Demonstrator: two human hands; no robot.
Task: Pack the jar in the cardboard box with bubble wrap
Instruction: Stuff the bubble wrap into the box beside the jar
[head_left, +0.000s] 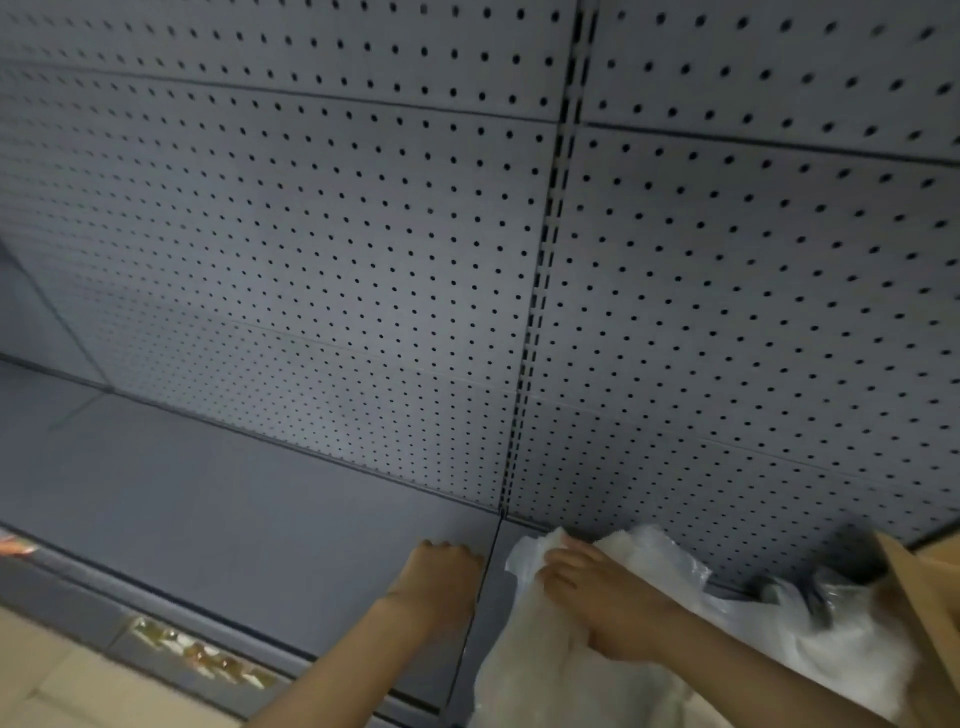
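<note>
Bubble wrap (566, 670) lies near right on the grey shelf (234, 519), right hand (597, 587) pinching its far edge. Left hand (441, 577) rests curled, empty. Cardboard box (919, 587) far right; jar unseen.

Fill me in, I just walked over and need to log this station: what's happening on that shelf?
A person is working at a grey shelf backed by pegboard. Their right hand grips a sheet of bubble wrap lying on the shelf, while the left hand rests on the shelf beside it with fingers curled, holding nothing. A cardboard box sits at the right edge. No jar is clearly visible; a dark blurred shape lies by the box.
</note>
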